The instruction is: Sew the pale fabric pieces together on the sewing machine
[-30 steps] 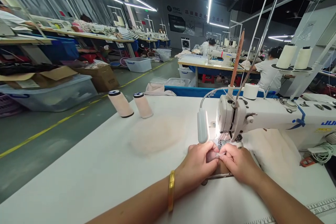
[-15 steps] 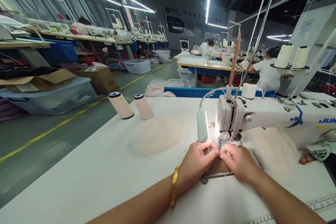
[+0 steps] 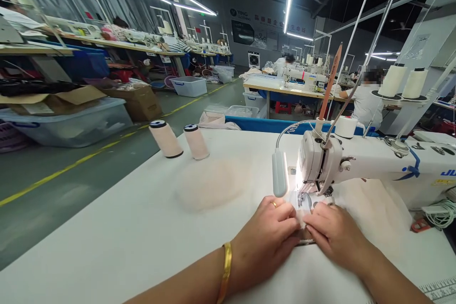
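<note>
Close in front of the needle area of a white sewing machine (image 3: 366,156), both hands are low on the white table (image 3: 117,232). My left hand (image 3: 272,232), with a ring and a gold bangle, has its fingers curled together; what is under them is hidden. Just right of it, my right hand (image 3: 337,232) is closed too, its fingertips at a thin pale piece I cannot make out clearly. A lit grey lamp (image 3: 280,173) hangs left of the needle. Sheer beige fabric (image 3: 370,204) lies right of the machine head, and another sheer beige piece (image 3: 213,185) lies left.
Two thread cones, one (image 3: 166,139) beside the other (image 3: 196,142), stand at the table's back left edge. A ruler (image 3: 440,289) lies at the lower right. Red snips (image 3: 420,225) and a coiled cable (image 3: 441,216) are at the right. People sit at other machines behind.
My hands have moved slightly down and a little apart, away from the needle. My left hand has turned knuckles up. The view has shifted slightly, with the machine now further right.
</note>
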`<state>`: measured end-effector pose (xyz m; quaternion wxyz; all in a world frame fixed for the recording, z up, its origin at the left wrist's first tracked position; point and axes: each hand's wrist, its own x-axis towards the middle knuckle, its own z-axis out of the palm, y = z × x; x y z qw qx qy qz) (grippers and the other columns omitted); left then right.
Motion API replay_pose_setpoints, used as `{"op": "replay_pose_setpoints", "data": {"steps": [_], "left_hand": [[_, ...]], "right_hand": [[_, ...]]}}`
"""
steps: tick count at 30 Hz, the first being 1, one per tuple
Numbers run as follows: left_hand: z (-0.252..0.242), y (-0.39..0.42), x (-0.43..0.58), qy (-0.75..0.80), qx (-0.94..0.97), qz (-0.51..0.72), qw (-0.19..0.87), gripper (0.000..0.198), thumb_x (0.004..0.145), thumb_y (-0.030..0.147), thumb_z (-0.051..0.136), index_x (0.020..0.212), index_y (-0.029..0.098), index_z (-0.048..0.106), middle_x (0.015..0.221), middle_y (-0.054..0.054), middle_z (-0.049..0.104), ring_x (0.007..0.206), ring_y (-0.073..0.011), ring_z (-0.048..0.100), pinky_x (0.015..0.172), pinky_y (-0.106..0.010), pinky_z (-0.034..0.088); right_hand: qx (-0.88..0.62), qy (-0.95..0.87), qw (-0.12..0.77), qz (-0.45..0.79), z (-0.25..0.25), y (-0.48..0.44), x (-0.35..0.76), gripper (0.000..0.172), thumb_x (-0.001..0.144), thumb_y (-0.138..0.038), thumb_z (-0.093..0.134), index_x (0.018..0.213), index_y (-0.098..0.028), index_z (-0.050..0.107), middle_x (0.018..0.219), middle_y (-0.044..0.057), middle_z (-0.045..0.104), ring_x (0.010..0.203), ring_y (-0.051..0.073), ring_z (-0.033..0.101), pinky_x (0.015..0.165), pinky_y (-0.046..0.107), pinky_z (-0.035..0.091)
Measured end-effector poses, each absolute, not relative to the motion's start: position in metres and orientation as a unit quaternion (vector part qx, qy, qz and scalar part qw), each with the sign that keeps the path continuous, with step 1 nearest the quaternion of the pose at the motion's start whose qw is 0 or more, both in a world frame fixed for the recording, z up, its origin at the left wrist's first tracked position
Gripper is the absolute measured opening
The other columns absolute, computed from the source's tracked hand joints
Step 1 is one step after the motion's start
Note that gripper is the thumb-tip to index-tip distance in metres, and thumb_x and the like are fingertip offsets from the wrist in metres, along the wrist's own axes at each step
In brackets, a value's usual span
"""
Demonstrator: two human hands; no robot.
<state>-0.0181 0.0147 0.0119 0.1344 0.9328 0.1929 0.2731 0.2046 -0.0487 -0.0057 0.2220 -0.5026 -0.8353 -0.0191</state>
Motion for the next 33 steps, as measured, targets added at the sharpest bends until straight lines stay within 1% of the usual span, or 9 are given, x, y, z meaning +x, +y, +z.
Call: {"op": "replay_pose_setpoints", "data": {"steps": [2, 5, 7, 10, 14, 18, 21, 26, 33], "left_hand": [[0.0096, 0.0140, -0.0176, 0.181, 0.937, 0.274, 0.119, 0.011, 0.092, 0.014, 0.058, 0.086, 0.021, 0.064, 0.100, -0.003, 0.071, 0.094, -0.0217, 0.061, 0.090, -0.040, 0.040], [0.0080, 0.0157, -0.0162, 0.168, 0.946, 0.258, 0.106, 0.014, 0.093, 0.011, 0.057, 0.083, 0.020, 0.060, 0.094, -0.002, 0.071, 0.089, -0.0206, 0.061, 0.090, -0.040, 0.040], [0.0082, 0.0168, -0.0163, 0.174, 0.949, 0.247, 0.093, 0.015, 0.092, 0.009, 0.057, 0.083, 0.020, 0.059, 0.088, -0.001, 0.069, 0.082, -0.0199, 0.059, 0.088, -0.040, 0.040], [0.0100, 0.0169, -0.0179, 0.187, 0.949, 0.244, 0.072, 0.015, 0.093, 0.011, 0.058, 0.084, 0.021, 0.062, 0.087, -0.001, 0.069, 0.079, -0.0200, 0.057, 0.086, -0.040, 0.040], [0.0125, 0.0156, -0.0195, 0.186, 0.949, 0.246, 0.056, 0.019, 0.095, 0.010, 0.056, 0.082, 0.021, 0.064, 0.092, -0.002, 0.070, 0.082, -0.0197, 0.059, 0.088, -0.040, 0.040], [0.0115, 0.0143, -0.0188, 0.183, 0.950, 0.248, 0.045, 0.022, 0.096, 0.009, 0.053, 0.080, 0.020, 0.062, 0.087, -0.001, 0.071, 0.081, -0.0193, 0.059, 0.089, -0.040, 0.039], [0.0095, 0.0139, -0.0182, 0.182, 0.950, 0.252, 0.036, 0.022, 0.097, 0.009, 0.053, 0.084, 0.021, 0.065, 0.086, -0.001, 0.071, 0.079, -0.0191, 0.059, 0.089, -0.040, 0.039], [0.0074, 0.0140, -0.0185, 0.185, 0.948, 0.255, 0.035, 0.018, 0.096, 0.010, 0.056, 0.091, 0.022, 0.069, 0.087, -0.002, 0.072, 0.081, -0.0200, 0.061, 0.091, -0.041, 0.038], [0.0040, 0.0099, -0.0188, 0.163, 0.947, 0.272, 0.057, 0.022, 0.091, 0.004, 0.057, 0.090, 0.023, 0.068, 0.089, 0.001, 0.073, 0.080, -0.0178, 0.061, 0.099, -0.042, 0.034]], "right_hand": [[-0.502, -0.837, 0.216, -0.043, -0.0053, -0.0509, 0.2053, 0.023, 0.101, -0.015, 0.047, 0.090, -0.023, 0.065, 0.087, 0.004, 0.062, 0.074, 0.020, 0.052, 0.066, 0.033, 0.039], [-0.486, -0.845, 0.222, -0.038, -0.0030, -0.0522, 0.2041, 0.020, 0.102, -0.014, 0.048, 0.092, -0.023, 0.063, 0.106, 0.006, 0.068, 0.087, 0.022, 0.057, 0.074, 0.035, 0.045], [-0.483, -0.850, 0.211, -0.011, -0.0010, -0.0525, 0.2030, 0.020, 0.102, -0.013, 0.048, 0.093, -0.023, 0.062, 0.102, 0.005, 0.068, 0.088, 0.022, 0.058, 0.074, 0.035, 0.045], [-0.491, -0.850, 0.192, 0.019, 0.0012, -0.0529, 0.2015, 0.021, 0.103, -0.011, 0.047, 0.092, -0.023, 0.060, 0.090, 0.003, 0.066, 0.083, 0.021, 0.058, 0.071, 0.035, 0.043], [-0.489, -0.847, 0.205, 0.026, 0.0012, -0.0536, 0.1998, 0.021, 0.103, -0.011, 0.046, 0.095, -0.023, 0.061, 0.093, 0.003, 0.068, 0.087, 0.022, 0.059, 0.072, 0.036, 0.043], [-0.485, -0.847, 0.216, 0.023, 0.0005, -0.0543, 0.1983, 0.024, 0.103, -0.011, 0.044, 0.101, -0.024, 0.064, 0.093, 0.004, 0.069, 0.085, 0.022, 0.060, 0.073, 0.036, 0.044], [-0.481, -0.846, 0.229, 0.005, 0.0004, -0.0544, 0.1977, 0.025, 0.103, -0.011, 0.046, 0.105, -0.026, 0.066, 0.093, 0.004, 0.069, 0.083, 0.022, 0.062, 0.073, 0.035, 0.045], [-0.482, -0.848, 0.220, 0.017, 0.0006, -0.0530, 0.1989, 0.026, 0.103, -0.011, 0.043, 0.106, -0.025, 0.065, 0.094, 0.005, 0.070, 0.085, 0.023, 0.062, 0.075, 0.036, 0.046], [-0.486, -0.845, 0.223, 0.003, -0.0004, -0.0511, 0.2007, 0.028, 0.103, -0.012, 0.042, 0.105, -0.025, 0.067, 0.094, 0.006, 0.070, 0.084, 0.023, 0.062, 0.075, 0.037, 0.048]]}}
